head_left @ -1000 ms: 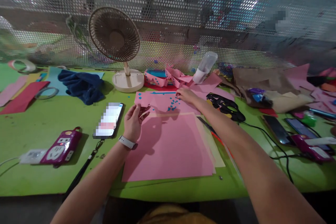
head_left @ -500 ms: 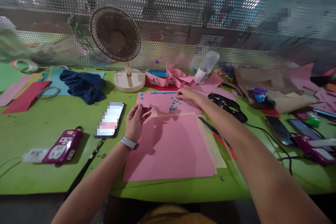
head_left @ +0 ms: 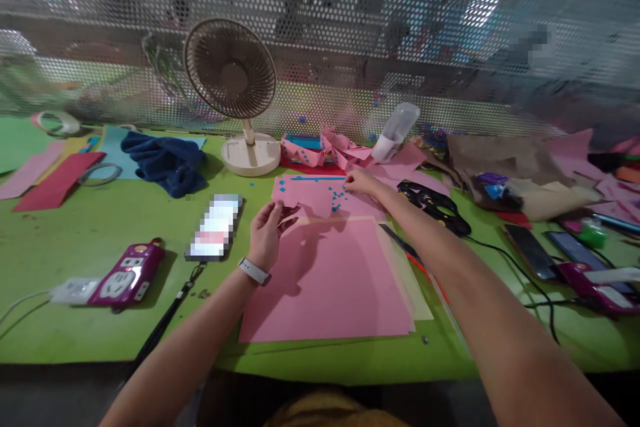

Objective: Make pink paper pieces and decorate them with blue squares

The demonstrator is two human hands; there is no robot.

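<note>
"Two bare hands show on my remote feed, above a green worktop [head_left: 100, 340]. Where are the small pieces?"

"I see blue paper bits [head_left: 338, 197] scattered on a small pink sheet [head_left: 310, 195], at the frame's centre. The right hand [head_left: 361, 183] is nearer: the bits lie just below and left of its fingertips. The left hand [head_left: 267, 230] is farther off, to their lower left."

"Any long axis?"

"A thin blue strip [head_left: 315, 179] runs left to right along that sheet's far edge, its right end beside the right hand."

"And the grips?"

"Right fingers narrow, left fingers loosely curled; I can't tell whether either holds anything."

"Obstacles?"

"I see none between the right hand and the bits. A larger pink sheet [head_left: 340, 287] fills lower centre, a dark-and-orange tool [head_left: 395, 239] lies beside the right forearm [head_left: 460, 280], and a fan [head_left: 230, 73] stands upper left."
</note>
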